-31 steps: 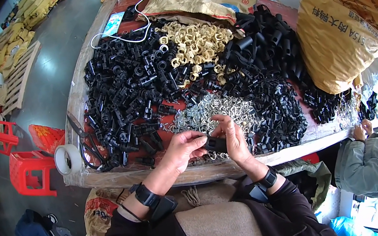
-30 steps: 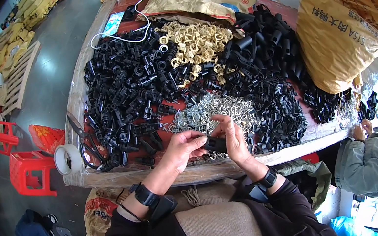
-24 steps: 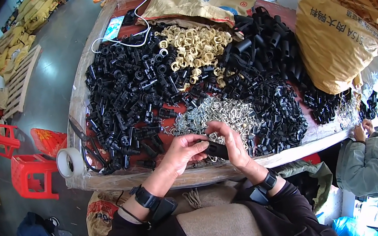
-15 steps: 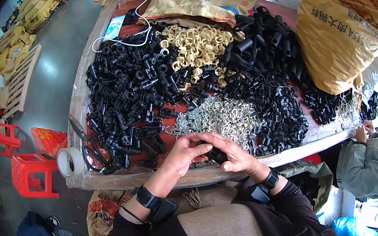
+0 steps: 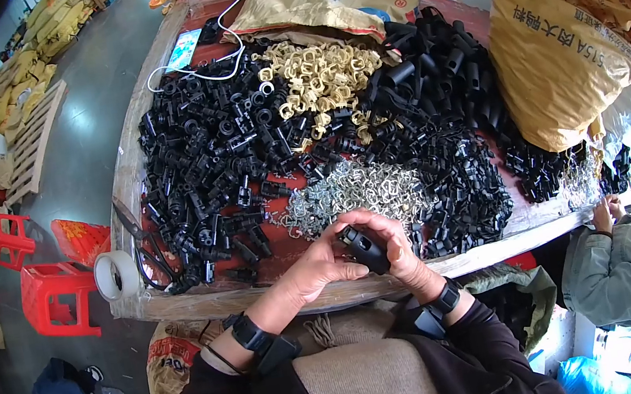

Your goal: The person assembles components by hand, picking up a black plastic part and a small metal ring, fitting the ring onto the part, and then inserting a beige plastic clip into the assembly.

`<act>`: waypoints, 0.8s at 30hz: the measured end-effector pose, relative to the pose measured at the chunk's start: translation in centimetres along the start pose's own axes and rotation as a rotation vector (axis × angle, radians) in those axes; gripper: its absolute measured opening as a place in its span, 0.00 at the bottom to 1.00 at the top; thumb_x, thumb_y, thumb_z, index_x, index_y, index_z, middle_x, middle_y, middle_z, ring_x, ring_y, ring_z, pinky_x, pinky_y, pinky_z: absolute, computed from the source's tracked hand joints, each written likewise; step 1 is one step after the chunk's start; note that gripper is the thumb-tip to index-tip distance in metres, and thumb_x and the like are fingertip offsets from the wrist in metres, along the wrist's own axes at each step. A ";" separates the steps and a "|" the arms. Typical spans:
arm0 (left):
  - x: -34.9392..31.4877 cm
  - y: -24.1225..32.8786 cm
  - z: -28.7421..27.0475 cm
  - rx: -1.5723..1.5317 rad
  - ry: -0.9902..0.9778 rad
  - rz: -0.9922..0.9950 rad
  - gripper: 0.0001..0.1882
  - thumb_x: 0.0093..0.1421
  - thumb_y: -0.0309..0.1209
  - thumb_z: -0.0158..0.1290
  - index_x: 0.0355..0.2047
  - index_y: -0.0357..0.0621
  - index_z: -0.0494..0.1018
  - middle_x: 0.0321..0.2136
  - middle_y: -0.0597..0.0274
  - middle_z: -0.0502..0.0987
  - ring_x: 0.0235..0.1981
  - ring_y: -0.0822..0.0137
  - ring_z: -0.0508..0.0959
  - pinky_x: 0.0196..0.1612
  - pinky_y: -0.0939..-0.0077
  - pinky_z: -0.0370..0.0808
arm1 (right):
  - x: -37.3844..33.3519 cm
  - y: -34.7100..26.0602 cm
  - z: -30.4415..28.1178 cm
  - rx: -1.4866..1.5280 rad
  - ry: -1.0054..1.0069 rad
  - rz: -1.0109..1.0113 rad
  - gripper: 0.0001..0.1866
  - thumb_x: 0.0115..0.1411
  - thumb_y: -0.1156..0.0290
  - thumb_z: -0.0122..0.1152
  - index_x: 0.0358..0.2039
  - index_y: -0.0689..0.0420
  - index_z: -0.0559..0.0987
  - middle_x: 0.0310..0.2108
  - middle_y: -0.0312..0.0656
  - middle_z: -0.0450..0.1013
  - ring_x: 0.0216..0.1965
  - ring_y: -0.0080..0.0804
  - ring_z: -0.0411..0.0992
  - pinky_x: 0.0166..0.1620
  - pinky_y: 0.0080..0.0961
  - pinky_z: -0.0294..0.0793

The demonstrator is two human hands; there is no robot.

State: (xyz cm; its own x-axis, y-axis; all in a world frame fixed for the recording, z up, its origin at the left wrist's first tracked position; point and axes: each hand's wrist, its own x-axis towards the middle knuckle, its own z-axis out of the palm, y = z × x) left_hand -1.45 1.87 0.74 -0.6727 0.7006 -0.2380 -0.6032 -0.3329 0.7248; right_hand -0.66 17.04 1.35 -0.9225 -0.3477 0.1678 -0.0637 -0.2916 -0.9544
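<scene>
Between my two hands is a black plastic tube-shaped part (image 5: 367,252), tilted, with an opening at its upper end. My right hand (image 5: 402,253) wraps round its right side. The fingers and thumb of my left hand (image 5: 321,269) press on it from the left. Just beyond my hands lies a pile of small silvery metal clips (image 5: 356,194). Small black pieces (image 5: 466,210) are heaped to its right, and black plastic fittings (image 5: 202,157) spread over the left of the table. Cream-coloured rings (image 5: 325,72) and larger black tubes (image 5: 428,72) lie farther back.
Scissors (image 5: 142,241) and a roll of clear tape (image 5: 116,275) sit at the table's left edge (image 5: 175,303). Large yellow sacks (image 5: 558,59) stand at the back and right. A phone (image 5: 184,49) with a white cable lies at the back left. Another person (image 5: 623,264) sits at the right.
The black tube part has been turned upward, so its open end shows now. My hands have parted slightly around it, and my left thumb has shifted lower. The view has moved a little.
</scene>
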 end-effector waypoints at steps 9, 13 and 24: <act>0.0 -1.2 -0.4 0.069 0.039 0.049 0.39 0.40 0.19 0.59 0.51 0.41 0.51 0.40 0.61 0.65 0.38 0.71 0.69 0.41 0.78 0.68 | -0.9 0.2 -0.6 0.072 0.046 -0.011 0.43 0.40 0.33 0.48 0.36 0.67 0.69 0.32 0.42 0.67 0.35 0.27 0.67 0.40 0.23 0.66; -0.5 -0.4 -0.6 0.085 0.133 -0.030 0.33 0.45 0.20 0.55 0.51 0.43 0.54 0.38 0.59 0.67 0.38 0.71 0.70 0.44 0.79 0.67 | -2.7 -0.1 -2.8 0.060 0.103 -0.009 0.42 0.40 0.33 0.49 0.34 0.66 0.69 0.31 0.42 0.68 0.34 0.26 0.67 0.38 0.21 0.67; 1.7 0.7 1.6 0.112 0.248 0.267 0.24 0.56 0.42 0.42 0.49 0.40 0.56 0.34 0.56 0.70 0.35 0.70 0.71 0.41 0.79 0.66 | -2.5 0.4 1.5 0.027 -0.084 0.105 0.41 0.40 0.35 0.52 0.34 0.67 0.70 0.30 0.41 0.69 0.32 0.24 0.67 0.36 0.18 0.65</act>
State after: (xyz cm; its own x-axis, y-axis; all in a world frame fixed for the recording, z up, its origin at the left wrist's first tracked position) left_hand -2.34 3.82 1.93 -0.8917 0.4195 -0.1702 -0.3507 -0.4025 0.8456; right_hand 2.18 16.41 0.89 -0.8885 -0.4503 0.0884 0.0429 -0.2733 -0.9610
